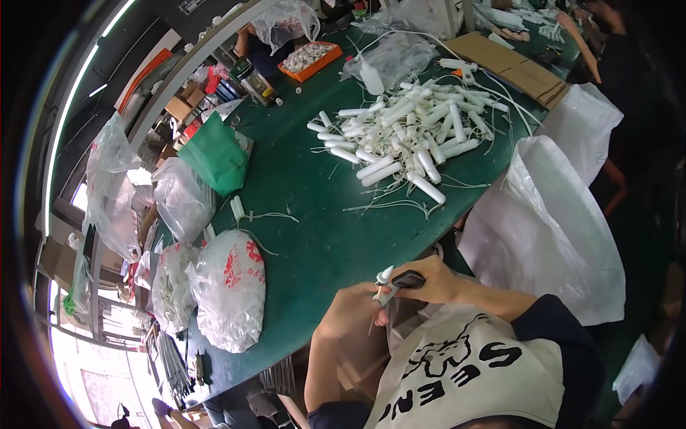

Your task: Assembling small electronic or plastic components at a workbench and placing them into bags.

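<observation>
Green tabletop (286, 171) bears a heap of white tubes (404, 121) with thin cords. Toward its far side, an orange tray (323, 66) is filled with small white pieces (307, 54). At left sits a clear bag (229, 304) with red print, contents unclear; at right, a white sack (543, 229) hides its inside. Near the table's front edge, the left hand (350, 306) pinches a white-tipped piece (384, 275), while the right hand (434, 280) is closed around a dark object (409, 279) just beside it

Head-worn fisheye view, downward onto table (286, 171)
</observation>
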Available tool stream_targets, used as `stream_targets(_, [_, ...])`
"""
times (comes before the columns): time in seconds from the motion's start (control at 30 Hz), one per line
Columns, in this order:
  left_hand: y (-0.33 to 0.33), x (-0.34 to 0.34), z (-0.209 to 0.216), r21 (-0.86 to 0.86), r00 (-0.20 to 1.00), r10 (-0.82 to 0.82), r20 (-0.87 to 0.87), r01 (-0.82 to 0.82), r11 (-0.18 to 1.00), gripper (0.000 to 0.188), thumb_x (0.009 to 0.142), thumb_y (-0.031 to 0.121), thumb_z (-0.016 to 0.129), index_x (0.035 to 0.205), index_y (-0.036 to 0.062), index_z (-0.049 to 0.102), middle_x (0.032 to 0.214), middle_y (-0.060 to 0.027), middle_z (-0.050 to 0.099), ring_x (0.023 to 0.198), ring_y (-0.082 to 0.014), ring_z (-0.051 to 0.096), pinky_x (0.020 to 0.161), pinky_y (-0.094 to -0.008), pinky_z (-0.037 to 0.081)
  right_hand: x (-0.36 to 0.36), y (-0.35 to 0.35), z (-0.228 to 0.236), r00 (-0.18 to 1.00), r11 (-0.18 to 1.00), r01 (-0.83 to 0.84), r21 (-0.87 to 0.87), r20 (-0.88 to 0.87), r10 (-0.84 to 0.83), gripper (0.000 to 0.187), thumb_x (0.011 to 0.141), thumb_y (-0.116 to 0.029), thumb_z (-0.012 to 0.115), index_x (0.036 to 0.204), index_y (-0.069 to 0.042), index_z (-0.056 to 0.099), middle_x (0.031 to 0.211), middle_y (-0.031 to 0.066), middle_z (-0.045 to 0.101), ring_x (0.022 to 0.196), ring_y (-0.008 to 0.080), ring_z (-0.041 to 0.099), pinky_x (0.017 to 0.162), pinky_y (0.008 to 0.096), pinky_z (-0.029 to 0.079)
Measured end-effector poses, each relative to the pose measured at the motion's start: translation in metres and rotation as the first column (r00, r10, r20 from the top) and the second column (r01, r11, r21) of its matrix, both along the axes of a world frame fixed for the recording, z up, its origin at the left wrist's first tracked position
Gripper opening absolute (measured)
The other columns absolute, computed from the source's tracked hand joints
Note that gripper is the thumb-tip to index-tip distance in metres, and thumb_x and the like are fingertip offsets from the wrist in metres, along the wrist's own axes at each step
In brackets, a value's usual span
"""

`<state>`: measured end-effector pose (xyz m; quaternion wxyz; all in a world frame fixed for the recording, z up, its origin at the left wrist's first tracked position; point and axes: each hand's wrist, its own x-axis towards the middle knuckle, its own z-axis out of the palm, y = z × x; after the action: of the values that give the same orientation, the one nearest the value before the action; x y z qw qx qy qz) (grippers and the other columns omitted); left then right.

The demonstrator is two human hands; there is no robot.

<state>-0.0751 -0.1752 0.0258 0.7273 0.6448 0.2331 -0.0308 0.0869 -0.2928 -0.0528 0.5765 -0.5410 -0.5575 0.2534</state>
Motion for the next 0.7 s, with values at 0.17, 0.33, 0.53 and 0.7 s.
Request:
stream_targets(0.17, [-0.005, -0.003, -0.007, 0.013, 0.993, -0.119, -0.003, 0.119, 0.993, 0.031, 0.075, -0.002, 0.05, 0.106, -0.0072, 0.051, 0.073, -0.0152, 0.062, 0.064, -0.0185, 0.06, 0.061, -0.0282, 0.049, -0.004, -0.006, 0.004, 0.999, 0.999, -0.036, 0.004, 0.033, 0.036, 0.026, 0.071, -0.009, 0.07, 0.095, -0.002, 0.062, 0.078, 0.0079, 0.064, 0.068, 0.0125, 0.06, 0.064, 0.0239, 0.047])
stream_targets(0.33, [-0.007, -0.009, -0.009, -0.021, 0.996, -0.063, 0.065, 0.064, 0.998, 0.021, 0.077, 0.001, 0.052, 0.095, -0.0082, 0.057, 0.072, -0.0153, 0.062, 0.064, -0.0195, 0.06, 0.062, -0.0285, 0.049, -0.005, -0.005, 0.009, 0.995, 0.991, -0.099, 0.086, -0.007, 0.1, 0.029, 0.071, -0.009, 0.071, 0.097, -0.001, 0.061, 0.082, 0.0099, 0.065, 0.07, 0.0126, 0.061, 0.066, 0.0238, 0.047])
stream_targets(0.53, [-0.017, -0.022, -0.016, -0.022, 0.988, -0.001, 0.155, 0.004, 1.0, 0.017, 0.081, 0.005, 0.053, 0.091, -0.0084, 0.059, 0.072, -0.0152, 0.063, 0.065, -0.0204, 0.062, 0.063, -0.0309, 0.05, -0.012, -0.004, 0.007, 0.983, 0.977, -0.166, 0.134, -0.053, 0.174, 0.031, 0.07, -0.009, 0.071, 0.099, -0.002, 0.062, 0.081, 0.01, 0.065, 0.068, 0.0121, 0.06, 0.064, 0.0243, 0.047])
stream_targets(0.7, [-0.023, -0.034, -0.026, 0.028, 0.971, -0.031, 0.238, 0.025, 0.999, 0.017, 0.084, 0.005, 0.053, 0.093, -0.0093, 0.056, 0.074, -0.0152, 0.063, 0.068, -0.018, 0.062, 0.064, -0.028, 0.052, -0.017, -0.012, 0.004, 0.986, 0.985, -0.158, 0.061, -0.038, 0.161, 0.031, 0.069, -0.009, 0.071, 0.098, -0.003, 0.062, 0.077, 0.0113, 0.064, 0.063, 0.0134, 0.06, 0.06, 0.0251, 0.047])
